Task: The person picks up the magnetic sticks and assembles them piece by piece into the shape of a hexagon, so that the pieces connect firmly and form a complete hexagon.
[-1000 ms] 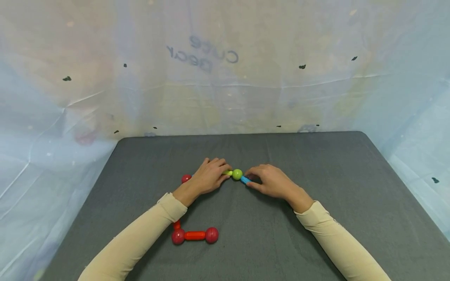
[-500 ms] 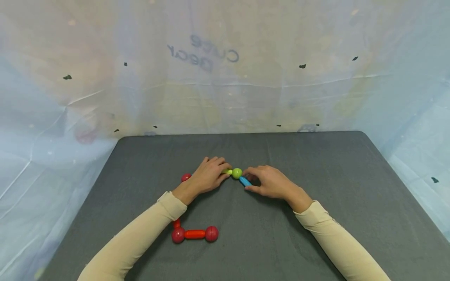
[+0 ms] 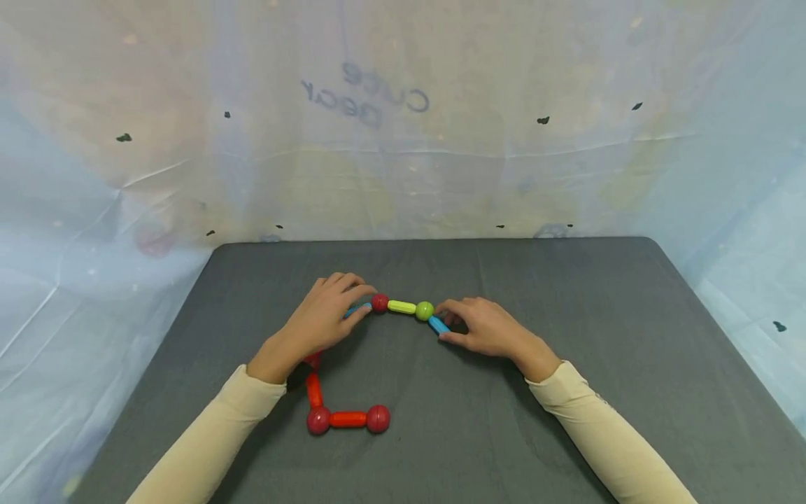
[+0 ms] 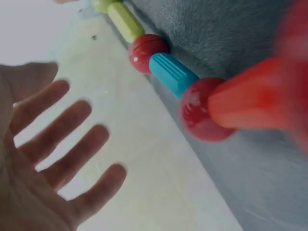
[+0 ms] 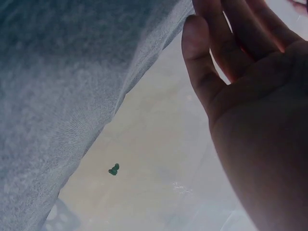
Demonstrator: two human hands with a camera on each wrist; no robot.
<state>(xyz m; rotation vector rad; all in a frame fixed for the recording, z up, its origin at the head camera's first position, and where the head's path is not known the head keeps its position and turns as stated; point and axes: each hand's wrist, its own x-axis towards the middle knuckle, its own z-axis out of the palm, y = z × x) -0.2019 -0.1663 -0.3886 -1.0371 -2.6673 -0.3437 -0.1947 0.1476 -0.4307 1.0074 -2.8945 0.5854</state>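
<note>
A chain of toy balls and short sticks curves across the dark table. My right hand has thumb and fingers about a blue ridged stick, which meets a green ball. From there a yellow-green stick leads to a red ball. My left hand is beside that ball and, in the head view, partly covers a second blue stick. In the left wrist view its fingers are spread, apart from the chain. The right wrist view does not show what the right hand holds.
Nearer me, the chain continues with a red stick, a corner ball, another red stick and an end ball. My left forearm crosses close beside it. A pale printed sheet hangs behind the table.
My left hand has let go of the yellow-green stick and moved left, uncovering it and the red ball beside it. The right hand stays at the blue stick, almost still.
</note>
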